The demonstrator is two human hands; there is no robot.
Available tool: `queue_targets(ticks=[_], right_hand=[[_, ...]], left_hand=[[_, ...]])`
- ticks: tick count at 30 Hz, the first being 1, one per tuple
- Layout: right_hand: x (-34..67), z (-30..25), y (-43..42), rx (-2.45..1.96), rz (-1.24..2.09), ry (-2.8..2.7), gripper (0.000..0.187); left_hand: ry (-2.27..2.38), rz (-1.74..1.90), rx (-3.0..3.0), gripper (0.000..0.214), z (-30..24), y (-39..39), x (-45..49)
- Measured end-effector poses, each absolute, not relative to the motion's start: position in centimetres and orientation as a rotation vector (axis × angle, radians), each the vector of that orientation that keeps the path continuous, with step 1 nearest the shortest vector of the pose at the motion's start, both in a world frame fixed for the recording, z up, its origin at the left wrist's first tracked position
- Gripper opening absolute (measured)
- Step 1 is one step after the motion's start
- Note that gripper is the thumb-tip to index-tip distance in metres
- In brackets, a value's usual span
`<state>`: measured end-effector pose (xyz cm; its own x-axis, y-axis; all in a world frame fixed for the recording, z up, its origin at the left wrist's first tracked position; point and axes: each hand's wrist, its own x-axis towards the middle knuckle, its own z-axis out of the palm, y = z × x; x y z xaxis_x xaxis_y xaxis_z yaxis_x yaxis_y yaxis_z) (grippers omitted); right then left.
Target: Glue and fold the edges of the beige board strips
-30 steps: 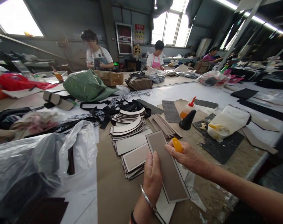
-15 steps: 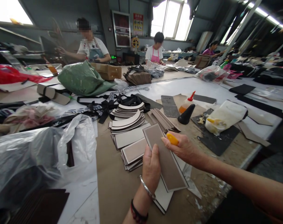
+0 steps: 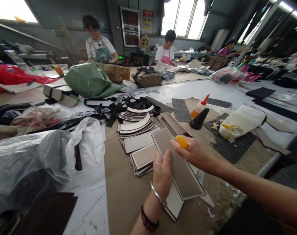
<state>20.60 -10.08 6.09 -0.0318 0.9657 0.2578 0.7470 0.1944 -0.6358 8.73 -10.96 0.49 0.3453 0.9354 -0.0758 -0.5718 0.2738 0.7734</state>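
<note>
My left hand, wearing a silver bangle and a dark bead bracelet, grips the edge of a long brown panel with a pale border, thumb on top. The panel is tilted over a white panel on the table. My right hand is closed on a tool with a yellow handle at the panel's upper right edge; its working end is hidden. Beyond my hands lie a pile of rectangular panels, stacked curved pieces and a bundle of brown strips.
A black cone and a red-tipped bottle stand behind my right hand. To the right, a glue-smeared white container lies on a dark board. Clear plastic bags fill the left. Co-workers sit across the table.
The view has shifted slightly, so things sit a little further right in it. Both hands keep their hold at nearly the same spots on the panel. The co-worker at left has lowered an arm.
</note>
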Motion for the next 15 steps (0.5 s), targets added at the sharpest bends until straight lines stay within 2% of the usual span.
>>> queue_targets(ticks=[4, 8, 11, 15], right_hand=[[20.6, 5.7, -10.1, -1.591, 0.254, -1.95, 0.024], [20.5, 5.6, -10.1, -1.616, 0.208, -1.995, 0.026], [20.5, 5.6, -10.0, -1.649, 0.286, -1.929, 0.026], [20.6, 5.6, -9.8, -1.692, 0.56, -1.786, 0.029]], left_hand=[[0.673, 1.14, 0.797, 0.031, 0.3, -10.7, 8.6], [0.732, 1.178, 0.83, 0.03, -0.3, -10.6, 8.5], [0.743, 1.193, 0.809, 0.029, -0.7, -10.6, 8.7], [0.718, 1.181, 0.753, 0.025, -0.6, -10.6, 8.9]])
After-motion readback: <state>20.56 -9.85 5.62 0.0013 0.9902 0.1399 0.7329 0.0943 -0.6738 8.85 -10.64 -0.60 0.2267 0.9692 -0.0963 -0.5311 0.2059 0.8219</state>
